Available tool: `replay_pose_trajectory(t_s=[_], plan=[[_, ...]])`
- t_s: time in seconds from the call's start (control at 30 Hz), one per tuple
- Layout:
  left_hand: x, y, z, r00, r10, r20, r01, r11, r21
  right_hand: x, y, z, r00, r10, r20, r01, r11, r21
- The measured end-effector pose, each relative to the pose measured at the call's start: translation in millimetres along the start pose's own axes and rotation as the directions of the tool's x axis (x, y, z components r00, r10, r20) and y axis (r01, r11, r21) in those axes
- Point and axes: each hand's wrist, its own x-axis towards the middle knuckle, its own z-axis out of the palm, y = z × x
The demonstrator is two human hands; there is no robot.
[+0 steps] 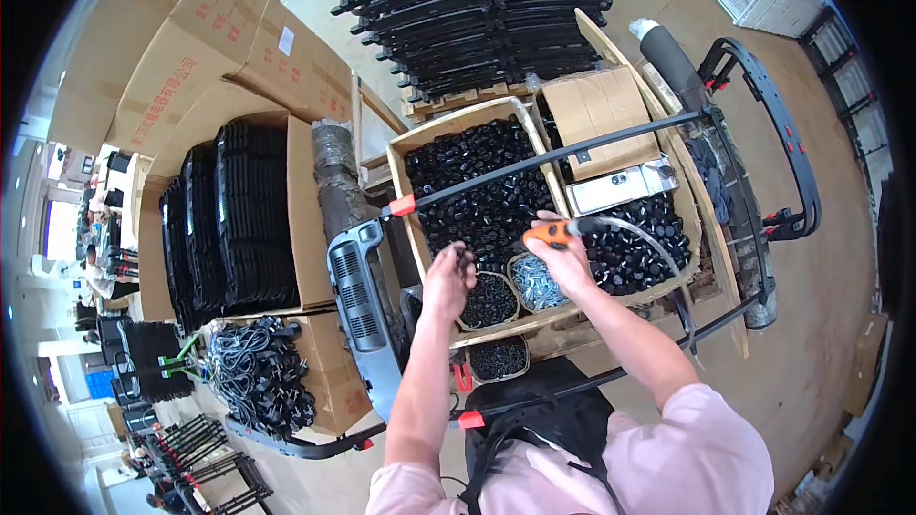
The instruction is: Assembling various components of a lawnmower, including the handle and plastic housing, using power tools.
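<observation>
My right hand is wrapped round an orange and black power screwdriver, which a thin pale hose runs from toward the right. My left hand is closed, with something small and dark at its fingertips that I cannot make out. Both hands are above a wooden bin of small black plastic parts. Close under them stand a basket of silver screws and one of small black screws. A black metal frame spans the bin, joined on its left to a grey vented housing.
At left, a large carton holds stacked black panels. Below it lies a heap of black cables. Stacked black frames rise beyond the bin. A flat cardboard box rests over the bin's right side; another curved frame stands farther right.
</observation>
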Motion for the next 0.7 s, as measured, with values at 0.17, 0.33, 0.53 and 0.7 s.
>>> replay_pose_trajectory(t_s=[0.17,0.33,0.53,0.7], plan=[[-105,-7,-6,0.991,-0.136,0.018,0.137,0.972,-0.192,58,60,23,0.974,0.149,-0.170,-0.195,0.936,-0.293],[-167,-33,-55,0.988,-0.151,0.040,0.156,0.954,-0.257,39,19,15,0.899,0.429,0.084,-0.279,0.711,-0.645],[-184,-30,-54,0.988,-0.149,0.042,0.154,0.966,-0.209,-11,57,-17,0.859,0.053,0.509,0.511,-0.139,-0.848],[-190,-21,-63,0.987,-0.150,0.061,0.156,0.982,-0.105,-9,52,-11,0.872,0.185,0.453,0.482,-0.164,-0.861]])
